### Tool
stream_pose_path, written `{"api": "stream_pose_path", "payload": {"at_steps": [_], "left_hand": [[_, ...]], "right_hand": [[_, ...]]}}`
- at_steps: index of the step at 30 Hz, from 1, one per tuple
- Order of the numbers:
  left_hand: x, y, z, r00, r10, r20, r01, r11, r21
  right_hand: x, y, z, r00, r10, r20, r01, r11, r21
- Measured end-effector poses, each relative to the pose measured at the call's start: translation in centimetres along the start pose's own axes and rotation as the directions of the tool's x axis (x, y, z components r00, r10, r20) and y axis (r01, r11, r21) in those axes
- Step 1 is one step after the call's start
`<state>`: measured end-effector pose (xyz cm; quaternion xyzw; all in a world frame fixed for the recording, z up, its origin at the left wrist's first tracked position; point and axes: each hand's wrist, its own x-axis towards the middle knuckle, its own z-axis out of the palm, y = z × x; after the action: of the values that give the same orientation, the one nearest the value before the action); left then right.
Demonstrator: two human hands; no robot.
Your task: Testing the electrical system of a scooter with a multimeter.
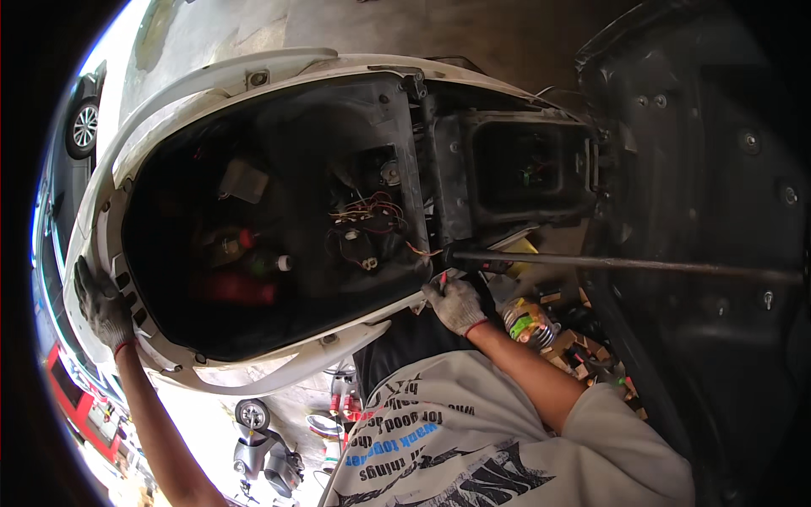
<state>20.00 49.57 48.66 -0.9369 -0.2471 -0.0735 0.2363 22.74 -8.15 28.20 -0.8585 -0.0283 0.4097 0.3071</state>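
The deep black bin (296,127) is so dark that the things at its bottom are hard to see, and the right grip (456,306) is curled by a bit of red (443,278), so I cannot tell if it holds anything. The scooter's white shell (99,241) is smooth and round, with thin, tangled wires (372,209) in the bin. The left grip (106,313) rests mostly open on the shell's round end, and the right one is just beside the bin's near edge.

Gloved hands (457,307) well apart, left arm (156,414) outstretched, right forearm (532,369) slanting inward
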Motion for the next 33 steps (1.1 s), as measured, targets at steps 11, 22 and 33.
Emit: {"api": "stream_pose_path", "payload": {"at_steps": [11,22,33], "left_hand": [[0.1,1.0,0.0,0.999,-0.045,-0.015,0.045,0.999,-0.023],[0.1,2.8,-1.0,0.984,-0.168,0.053,0.173,0.976,-0.134],[0.0,1.4,-0.3,0.998,-0.057,-0.025,0.057,0.998,-0.001]], "right_hand": [[0.1,3.0,2.2,0.995,-0.091,-0.049,0.08,0.979,-0.187],[0.2,2.7,1.8,1.0,0.0,0.002,0.001,0.99,-0.139],[0.4,3.6,2.6,0.998,-0.055,-0.03,0.055,0.998,0.018]]}}
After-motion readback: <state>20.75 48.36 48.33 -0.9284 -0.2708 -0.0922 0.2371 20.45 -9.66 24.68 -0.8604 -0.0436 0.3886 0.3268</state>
